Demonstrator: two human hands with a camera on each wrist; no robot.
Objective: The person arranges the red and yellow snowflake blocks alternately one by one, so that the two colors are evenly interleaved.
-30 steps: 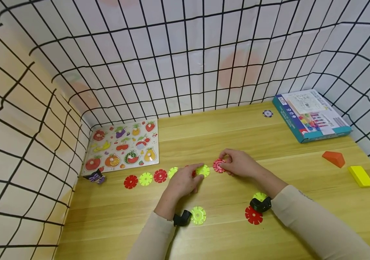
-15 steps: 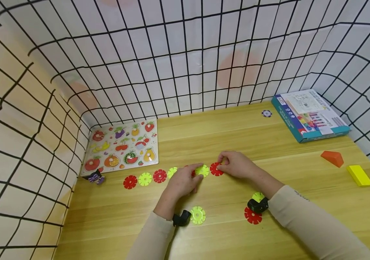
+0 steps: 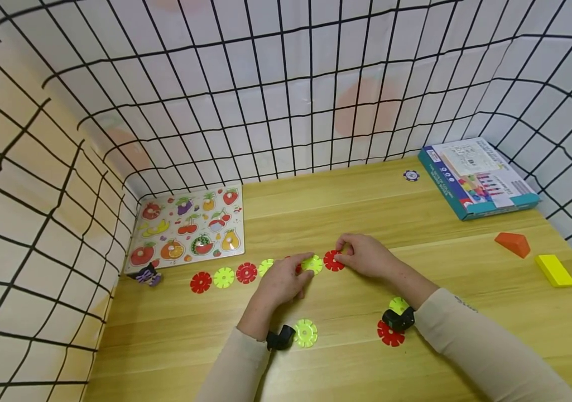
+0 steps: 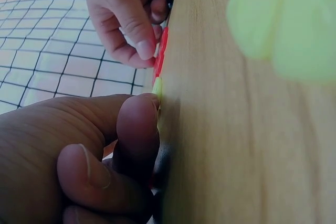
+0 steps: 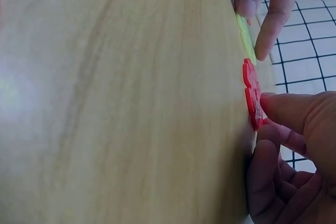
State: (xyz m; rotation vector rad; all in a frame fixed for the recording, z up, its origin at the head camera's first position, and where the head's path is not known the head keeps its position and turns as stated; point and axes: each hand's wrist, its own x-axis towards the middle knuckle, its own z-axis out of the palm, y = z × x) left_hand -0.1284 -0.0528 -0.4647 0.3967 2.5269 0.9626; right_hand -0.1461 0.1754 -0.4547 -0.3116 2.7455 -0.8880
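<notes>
"Gripping something, was the left hand (image 3: 282, 281)?"

"Yes. Its thumb and forefinger held the yellow disc (image 3: 314, 263) at its edges, low on the table (image 3: 346, 363)."

"And the right hand (image 3: 370, 257)?"

"That one had the red disc (image 3: 332, 261) between thumb and finger, just right of the yellow disc. Whether the two edges met, I could not tell."

"So where did that pair sit?"

"At the right end of a row. Leftward came a half-hidden red disc (image 3: 298, 268) under the left hand, then a partly covered yellow disc (image 3: 265, 266), the third red disc (image 3: 246, 273), the third yellow disc (image 3: 224, 277) and the end red disc (image 3: 201, 282)."

"Any discs outside the row?"

"Three. A loose yellow disc (image 3: 306, 333) lay beside the left wrist; a near yellow disc (image 3: 398, 304) and a near red disc (image 3: 390, 335) lay by the right wrist, partly covered."

"What else was there?"

"A fruit board (image 3: 208, 224) at far left, with a figure (image 3: 147, 274) at its near corner. Toward the back right were a chip (image 3: 411, 176) and a box (image 3: 479, 177); nearer, an orange block (image 3: 513, 244) and a yellow block (image 3: 555, 271)."
</notes>
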